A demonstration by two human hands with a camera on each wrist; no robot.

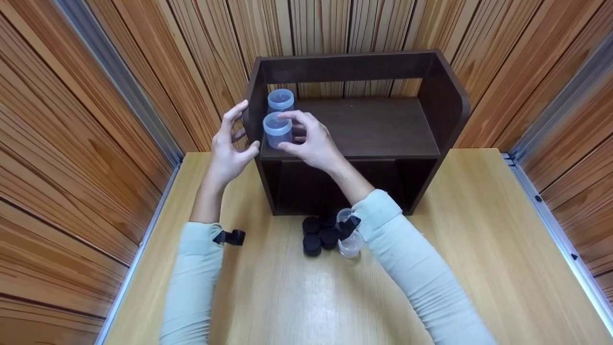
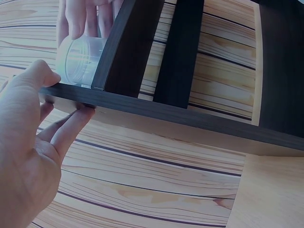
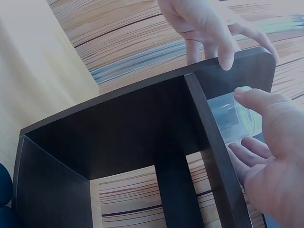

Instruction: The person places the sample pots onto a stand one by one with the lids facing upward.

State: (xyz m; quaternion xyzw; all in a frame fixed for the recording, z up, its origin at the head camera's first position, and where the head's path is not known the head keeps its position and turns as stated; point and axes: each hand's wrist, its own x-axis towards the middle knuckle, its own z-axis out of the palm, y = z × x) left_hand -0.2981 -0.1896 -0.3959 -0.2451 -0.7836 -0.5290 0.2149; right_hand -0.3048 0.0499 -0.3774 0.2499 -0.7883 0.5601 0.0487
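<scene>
A dark brown shelf unit (image 1: 364, 125) stands at the back of the table. Its upper board bears two clear plastic jars at the left end, one behind the other. My right hand (image 1: 313, 141) holds the front jar (image 1: 278, 134) between thumb and fingers, and the jar stands upright against or close to the left side panel. Behind it is the rear jar (image 1: 281, 99), partly covered by the front one. My left hand (image 1: 227, 148) grips the front edge of the left side panel (image 2: 156, 111), thumb on one side and fingers on the outer face.
Several black round lids or containers (image 1: 312, 243) sit on the table before the shelf. Beside them are clear plastic pieces (image 1: 350, 245), partly hidden by the right wrist camera. Wood-patterned walls (image 1: 139, 72) enclose the table (image 1: 287, 297).
</scene>
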